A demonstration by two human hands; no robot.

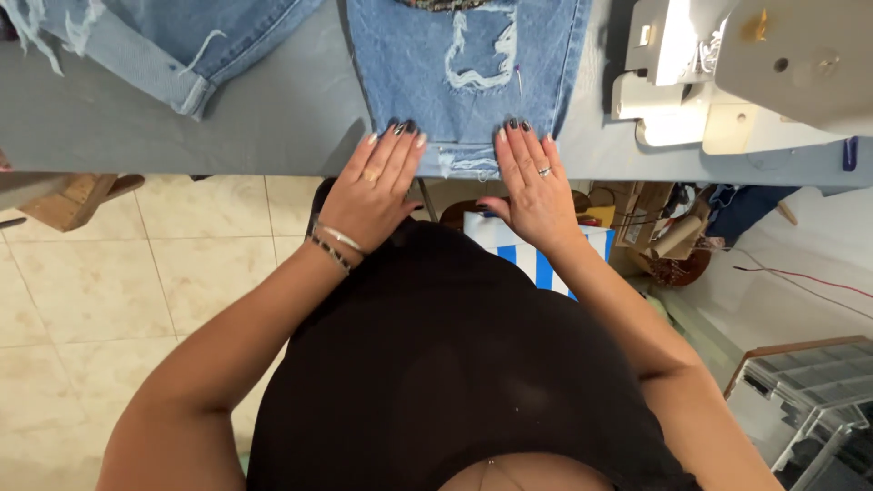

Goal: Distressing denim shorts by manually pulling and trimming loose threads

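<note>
In the upper left of the frame lies another piece of denim (173, 50) with a folded cuff, on the grey table (273, 118); no hand touches it. Just right of it, in the upper middle, the ripped jeans leg (464, 73) lies flat on the table, and its frayed hem (468, 164) reaches the table edge near the person.

The left hand (373, 186) rests flat at the left corner of the hem, with the fingers (396, 145) stretched out and close together, holding nothing, only pressing down. The right hand (535, 182) does the same at the right corner: palm down, fingers (520, 145) straight, not clamped on anything. Between the two hands the frayed threads hang free.

To do this smoothing well, I judge that both palms should press with equal weight and slide outward from the middle, so that the cloth does not make a wrinkle under the tear. The hem should stay parallel to the table edge; if one hand pushes more, the leg can turn. The loose threads may catch under the fingertips, so a light touch there is better.

In the upper right stands a white sewing machine (727, 64), near the leg but apart from it.
</note>
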